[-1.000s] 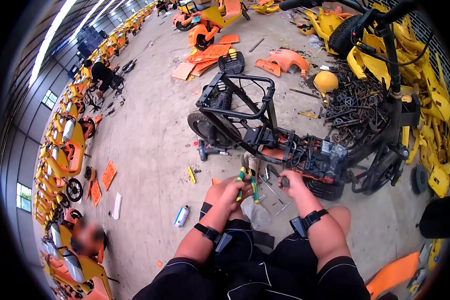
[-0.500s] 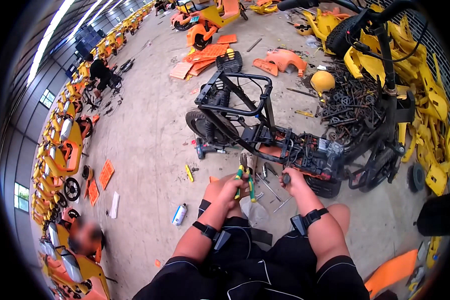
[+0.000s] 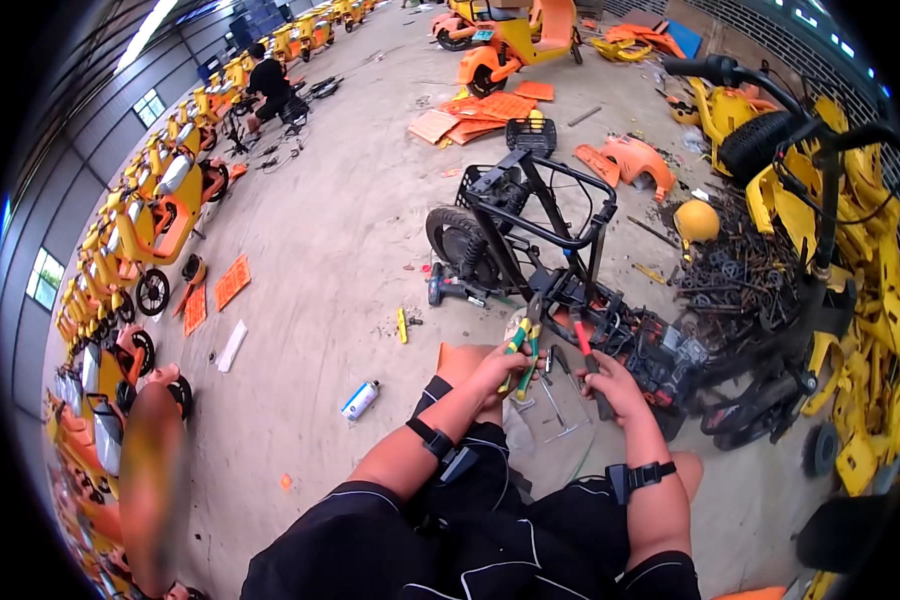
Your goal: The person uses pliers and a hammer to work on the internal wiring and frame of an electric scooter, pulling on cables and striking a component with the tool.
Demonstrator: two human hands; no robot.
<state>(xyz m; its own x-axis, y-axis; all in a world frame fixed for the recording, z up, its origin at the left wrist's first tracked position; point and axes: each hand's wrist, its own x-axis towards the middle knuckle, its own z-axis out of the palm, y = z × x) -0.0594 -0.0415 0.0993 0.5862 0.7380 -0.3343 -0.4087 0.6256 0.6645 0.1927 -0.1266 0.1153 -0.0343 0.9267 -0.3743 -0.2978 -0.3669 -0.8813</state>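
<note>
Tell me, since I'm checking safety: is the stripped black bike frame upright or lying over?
Upright: the black bike frame stands on the concrete floor, its rear wheel vertical.

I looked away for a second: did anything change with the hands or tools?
Hardly. The left hand holds the green-and-yellow-handled pliers as before, and the right hand keeps the red-handled tool at the stripped bike frame. The spray can has not moved.
</note>
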